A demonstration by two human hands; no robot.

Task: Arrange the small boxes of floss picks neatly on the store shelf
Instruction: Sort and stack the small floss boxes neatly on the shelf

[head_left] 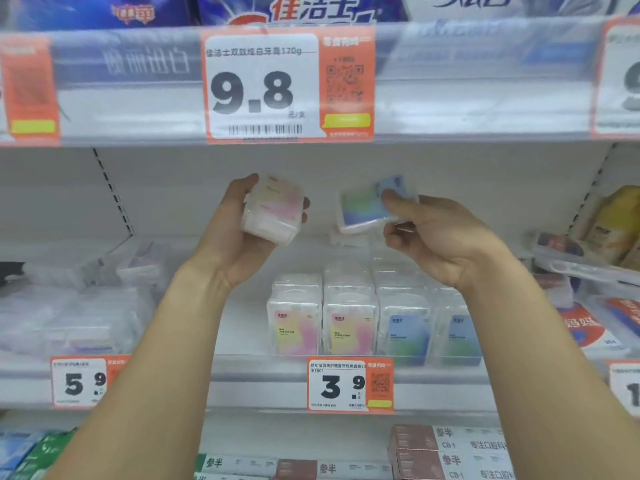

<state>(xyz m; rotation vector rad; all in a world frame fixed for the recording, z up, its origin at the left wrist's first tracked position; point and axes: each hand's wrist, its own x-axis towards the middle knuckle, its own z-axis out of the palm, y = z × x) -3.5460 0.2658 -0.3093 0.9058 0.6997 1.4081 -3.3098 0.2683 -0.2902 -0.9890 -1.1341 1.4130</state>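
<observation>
My left hand (228, 233) holds a clear floss pick box with a pink and yellow label (273, 209), upright, above the shelf. My right hand (436, 233) pinches a second box with a blue and green label (363, 206), tilted on its side, thumb on its face. Below both hands, rows of the same boxes stand on the middle shelf (242, 362): two pink and yellow ones (294, 327) on the left, two blue and green ones (408, 330) on the right, with more boxes behind them.
A price tag reading 3.9 (349, 384) hangs on the shelf rail under the rows. Clear packages (69, 317) fill the shelf to the left, bagged goods (595, 306) to the right. An upper shelf rail with a 9.8 tag (263, 84) sits just above my hands.
</observation>
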